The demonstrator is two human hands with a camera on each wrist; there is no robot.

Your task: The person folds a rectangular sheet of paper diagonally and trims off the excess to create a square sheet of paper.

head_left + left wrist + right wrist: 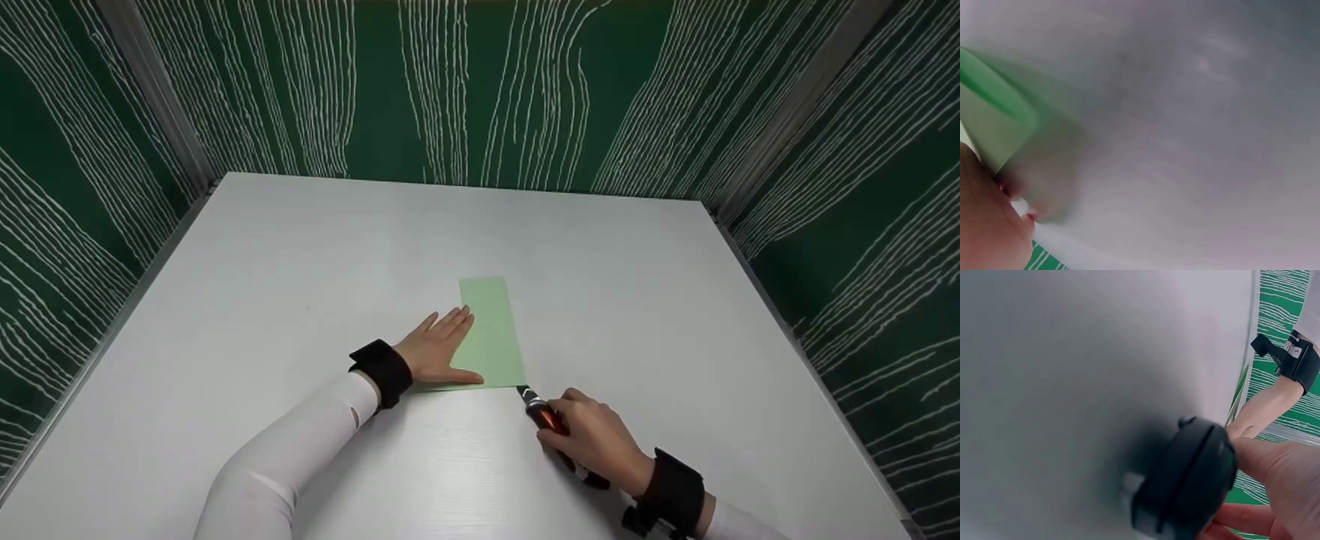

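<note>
A sheet of light green paper (491,330) lies on the white table, its near edge toward me. My left hand (439,349) rests on the paper's left part with fingers spread and thumb out to the right. In the left wrist view the paper (985,101) looks folded over, with a raised, rounded bend. My right hand (596,435) grips a black and orange utility knife (546,417), whose front end meets the paper's near right corner. The blade itself is too small to make out. The right wrist view shows the knife's dark back end (1185,472), blurred.
The white table (300,247) spreads out on all sides of the paper. Green walls (630,45) with wavy white lines stand along its back and sides, with grey posts (802,97) at the back corners. Each wrist wears a black strap (382,371).
</note>
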